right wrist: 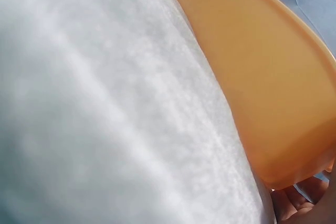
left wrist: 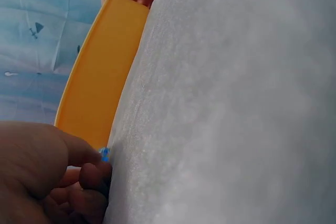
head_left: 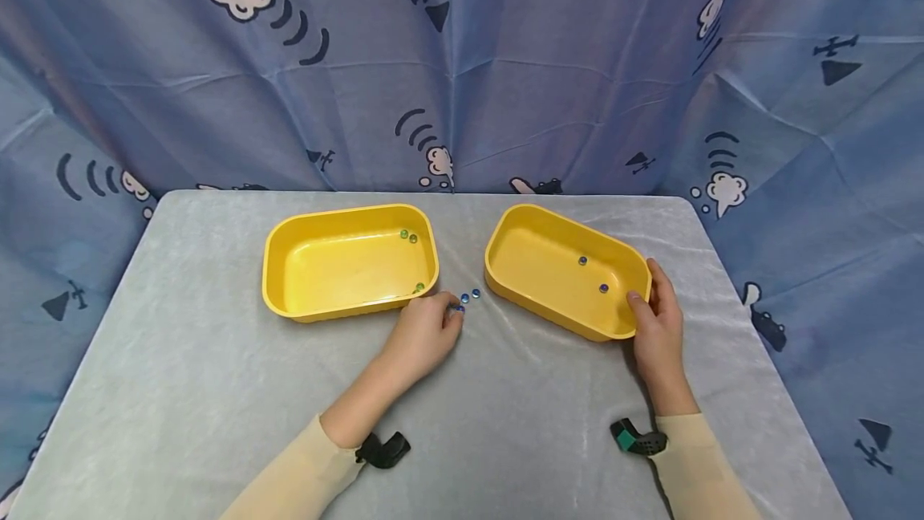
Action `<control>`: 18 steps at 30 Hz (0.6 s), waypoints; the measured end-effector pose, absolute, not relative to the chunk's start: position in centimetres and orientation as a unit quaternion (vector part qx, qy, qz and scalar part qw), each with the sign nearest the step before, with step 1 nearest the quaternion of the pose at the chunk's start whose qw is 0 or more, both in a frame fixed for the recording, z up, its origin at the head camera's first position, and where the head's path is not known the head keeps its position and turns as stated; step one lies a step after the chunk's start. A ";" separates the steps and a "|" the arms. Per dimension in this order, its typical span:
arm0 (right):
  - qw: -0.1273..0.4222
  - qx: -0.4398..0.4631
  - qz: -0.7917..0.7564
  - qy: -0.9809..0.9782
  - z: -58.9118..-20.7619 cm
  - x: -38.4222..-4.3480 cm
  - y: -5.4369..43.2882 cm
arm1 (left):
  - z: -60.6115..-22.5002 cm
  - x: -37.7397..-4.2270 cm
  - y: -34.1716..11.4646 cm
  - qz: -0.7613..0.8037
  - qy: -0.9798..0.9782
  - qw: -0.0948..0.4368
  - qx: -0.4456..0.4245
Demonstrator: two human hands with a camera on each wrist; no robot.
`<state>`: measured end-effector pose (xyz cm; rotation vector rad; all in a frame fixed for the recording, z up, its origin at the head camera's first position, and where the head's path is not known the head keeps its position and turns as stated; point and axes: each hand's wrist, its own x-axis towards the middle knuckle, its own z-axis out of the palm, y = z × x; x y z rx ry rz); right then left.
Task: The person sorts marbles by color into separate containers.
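My left hand point(head_left: 424, 335) is on the table beside the near right corner of the left yellow tray point(head_left: 346, 310). Its thumb and curled fingers pinch at a small blue marble point(head_left: 460, 309). Two more blue marbles point(head_left: 471, 295) lie just beyond the fingertips, between the trays. In the left wrist view, blue glass point(left wrist: 104, 154) shows at the fingertips. My right hand point(head_left: 658, 335) grips the right end of the other yellow tray point(head_left: 556, 315), thumb over the rim and fingers behind the outer wall. That tray stands at a slant.
A few green marbles point(head_left: 408, 237) lie at the right side inside the left tray. Two dark blue marbles point(head_left: 603, 288) sit inside the right tray. A grey cloth point(head_left: 505, 424) covers the table, with a blue patterned curtain point(head_left: 534, 62) behind it.
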<state>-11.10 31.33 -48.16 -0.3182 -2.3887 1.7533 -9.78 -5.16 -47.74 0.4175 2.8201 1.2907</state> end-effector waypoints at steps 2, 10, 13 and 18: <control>0.082 -0.105 0.585 -0.800 -48.2 -11.1 31.4 | -47.7 -9.8 -5.1 0.407 0.904 0.011 0.133; 0.091 -0.093 0.604 -0.786 -48.1 -11.0 31.2 | -47.8 -9.7 -4.9 0.374 0.917 0.010 0.138; 0.091 -0.091 0.610 -0.782 -48.1 -11.0 31.2 | -47.9 -9.7 -4.9 0.363 0.921 0.005 0.141; 0.093 -0.093 0.601 -0.788 -48.1 -11.0 31.2 | -48.0 -9.7 -5.0 0.361 0.922 0.005 0.143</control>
